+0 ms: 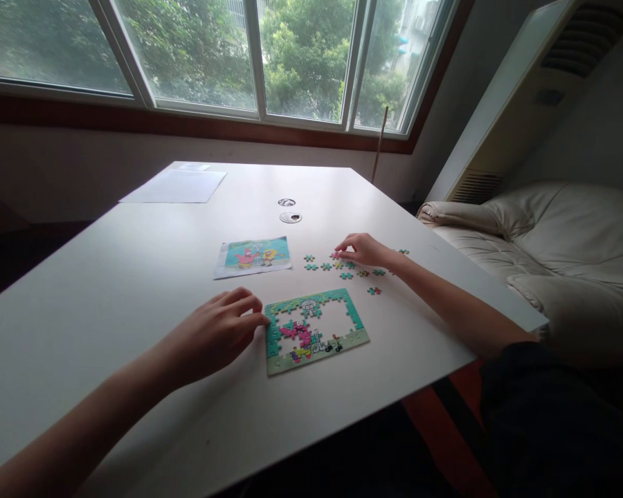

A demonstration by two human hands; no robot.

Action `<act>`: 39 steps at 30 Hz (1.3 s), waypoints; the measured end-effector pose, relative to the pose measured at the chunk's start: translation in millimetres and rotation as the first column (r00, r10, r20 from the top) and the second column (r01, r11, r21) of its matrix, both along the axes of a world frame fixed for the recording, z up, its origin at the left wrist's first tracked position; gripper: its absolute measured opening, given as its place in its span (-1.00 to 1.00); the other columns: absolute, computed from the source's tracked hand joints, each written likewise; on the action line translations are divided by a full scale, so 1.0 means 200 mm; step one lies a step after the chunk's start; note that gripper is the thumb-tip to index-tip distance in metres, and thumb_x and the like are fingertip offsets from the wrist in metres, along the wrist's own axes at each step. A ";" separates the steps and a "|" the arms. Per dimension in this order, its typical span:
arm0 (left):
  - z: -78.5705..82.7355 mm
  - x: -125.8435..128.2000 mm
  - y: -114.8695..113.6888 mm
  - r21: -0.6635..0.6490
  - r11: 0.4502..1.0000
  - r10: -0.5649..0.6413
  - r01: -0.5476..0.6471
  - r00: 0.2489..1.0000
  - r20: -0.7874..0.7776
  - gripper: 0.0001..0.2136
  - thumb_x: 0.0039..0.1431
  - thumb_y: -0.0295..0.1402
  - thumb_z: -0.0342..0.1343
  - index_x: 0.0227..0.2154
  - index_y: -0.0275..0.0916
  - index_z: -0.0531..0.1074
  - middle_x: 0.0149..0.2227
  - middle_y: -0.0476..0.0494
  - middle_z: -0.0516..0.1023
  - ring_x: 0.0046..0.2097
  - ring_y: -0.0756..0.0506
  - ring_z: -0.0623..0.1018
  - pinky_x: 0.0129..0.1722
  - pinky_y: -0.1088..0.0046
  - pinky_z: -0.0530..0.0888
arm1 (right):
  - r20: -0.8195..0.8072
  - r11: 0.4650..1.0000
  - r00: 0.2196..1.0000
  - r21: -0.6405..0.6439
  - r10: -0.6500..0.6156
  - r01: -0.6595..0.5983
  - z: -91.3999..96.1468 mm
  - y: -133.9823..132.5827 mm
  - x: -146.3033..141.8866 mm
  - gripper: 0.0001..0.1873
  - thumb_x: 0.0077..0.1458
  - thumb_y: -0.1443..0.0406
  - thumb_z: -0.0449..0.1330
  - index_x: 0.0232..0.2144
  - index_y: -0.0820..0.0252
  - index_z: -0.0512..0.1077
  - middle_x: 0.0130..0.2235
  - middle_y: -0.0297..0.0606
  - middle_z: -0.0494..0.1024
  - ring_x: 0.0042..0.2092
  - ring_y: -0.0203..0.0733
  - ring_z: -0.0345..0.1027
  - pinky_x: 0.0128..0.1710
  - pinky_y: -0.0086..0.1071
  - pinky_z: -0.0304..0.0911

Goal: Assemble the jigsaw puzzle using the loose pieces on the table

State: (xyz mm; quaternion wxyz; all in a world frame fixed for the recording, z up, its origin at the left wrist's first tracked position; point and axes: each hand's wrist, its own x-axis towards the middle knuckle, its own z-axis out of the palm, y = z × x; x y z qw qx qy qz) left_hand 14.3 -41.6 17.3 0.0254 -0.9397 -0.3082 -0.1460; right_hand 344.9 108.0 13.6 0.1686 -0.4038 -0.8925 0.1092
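the table (135, 290) is big, flat and white. a puzzle (309, 340) lies on it, near the front edge. small loose pieces (326, 267) are spread out behind it. a bright picture (254, 254) lies beside the pieces. white paper (174, 187) is at the far left corner.

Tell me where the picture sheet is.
In the head view, the picture sheet lies on the table, left of the loose pieces and just beyond the puzzle.
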 end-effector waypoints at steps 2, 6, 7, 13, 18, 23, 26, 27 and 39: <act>0.00 0.00 0.00 -0.010 1.000 0.000 0.001 1.000 0.005 -0.74 0.19 -0.49 -0.10 -0.25 -0.16 0.50 -0.26 -0.17 0.49 -0.16 -0.16 0.43 -0.24 0.28 0.42 | 0.008 0.999 1.000 -0.039 0.015 -0.015 0.01 0.01 -0.03 -0.77 0.04 0.24 0.21 -0.28 0.22 0.56 -0.31 -0.21 0.54 -0.34 -0.31 0.34 -0.33 -0.45 0.18; 0.00 0.01 0.00 -0.020 1.000 0.002 -0.002 1.000 0.010 -0.74 0.19 -0.49 -0.10 -0.24 -0.17 0.49 -0.26 -0.18 0.50 -0.16 -0.17 0.42 -0.24 0.27 0.42 | 0.015 0.993 1.000 -0.116 -0.022 0.023 0.03 0.03 -0.05 -0.79 -0.03 0.22 0.24 -0.34 0.22 0.56 -0.37 -0.26 0.54 -0.41 -0.36 0.30 -0.41 -0.47 0.13; 0.00 0.01 0.00 -0.018 1.000 0.003 -0.003 1.000 0.012 -0.74 0.19 -0.49 -0.10 -0.25 -0.17 0.49 -0.26 -0.18 0.50 -0.16 -0.17 0.42 -0.24 0.27 0.42 | 0.012 0.992 0.999 -0.123 -0.038 0.039 0.03 0.03 -0.04 -0.78 -0.04 0.22 0.25 -0.36 0.24 0.55 -0.38 -0.26 0.54 -0.42 -0.36 0.29 -0.43 -0.47 0.12; 0.02 0.02 0.00 -0.036 0.999 0.015 -0.014 0.999 0.036 -0.75 0.20 -0.48 -0.10 -0.27 -0.18 0.50 -0.28 -0.18 0.51 -0.19 -0.16 0.43 -0.27 0.28 0.42 | -0.164 0.980 0.982 -0.188 -0.090 0.059 0.05 -0.07 -0.07 -0.74 -0.04 0.18 0.25 -0.40 0.30 0.50 -0.40 -0.22 0.54 -0.39 -0.32 0.36 -0.39 -0.43 0.23; 0.01 0.07 -0.01 -0.118 0.991 0.083 -0.061 0.976 0.199 -0.78 0.23 -0.43 -0.07 -0.29 -0.22 0.50 -0.33 -0.17 0.52 -0.24 -0.12 0.43 -0.31 0.36 0.42 | -0.477 0.877 0.868 -0.467 -0.140 -0.115 0.06 -0.29 -0.16 -0.73 -0.10 0.20 0.30 -0.41 0.31 0.45 -0.41 -0.21 0.55 -0.38 -0.31 0.41 -0.38 -0.39 0.32; 0.01 0.16 -0.05 -0.261 0.963 0.169 -0.072 0.913 0.371 -0.81 0.21 -0.35 0.00 -0.35 -0.24 0.51 -0.38 -0.13 0.53 -0.31 -0.07 0.46 -0.32 0.41 0.42 | -0.594 0.739 0.792 -0.596 -0.142 -0.315 0.06 -0.49 -0.25 -0.78 -0.12 0.26 0.33 -0.43 0.30 0.44 -0.42 -0.27 0.55 -0.38 -0.35 0.41 -0.35 -0.41 0.34; 0.02 0.21 -0.07 -0.326 0.941 0.230 -0.096 0.884 0.406 -0.84 0.17 -0.32 0.05 -0.36 -0.20 0.53 -0.45 -0.07 0.52 -0.40 -0.03 0.45 -0.39 0.46 0.40 | -0.639 0.692 0.755 -0.610 -0.143 -0.385 0.05 -0.55 -0.29 -0.78 -0.14 0.27 0.35 -0.45 0.29 0.43 -0.45 -0.32 0.53 -0.40 -0.37 0.40 -0.36 -0.44 0.33; 0.03 0.22 -0.08 -0.337 0.936 0.243 -0.100 0.876 0.416 -0.85 0.16 -0.32 0.07 -0.37 -0.20 0.53 -0.46 -0.06 0.52 -0.41 -0.02 0.45 -0.41 0.47 0.39 | -0.656 0.680 0.739 -0.612 -0.153 -0.403 0.05 -0.57 -0.31 -0.78 -0.15 0.28 0.35 -0.46 0.29 0.43 -0.46 -0.34 0.52 -0.40 -0.38 0.40 -0.36 -0.44 0.32; 0.04 0.27 -0.08 -0.452 0.886 0.353 -0.097 0.776 0.524 -0.81 0.11 -0.27 0.11 -0.51 -0.26 0.51 -0.56 -0.02 0.45 -0.51 0.03 0.35 -0.53 0.54 0.29 | -0.684 0.661 0.699 -0.626 -0.209 -0.414 0.02 -0.62 -0.38 -0.74 -0.15 0.22 0.35 -0.47 0.28 0.42 -0.50 -0.36 0.48 -0.45 -0.39 0.36 -0.43 -0.46 0.32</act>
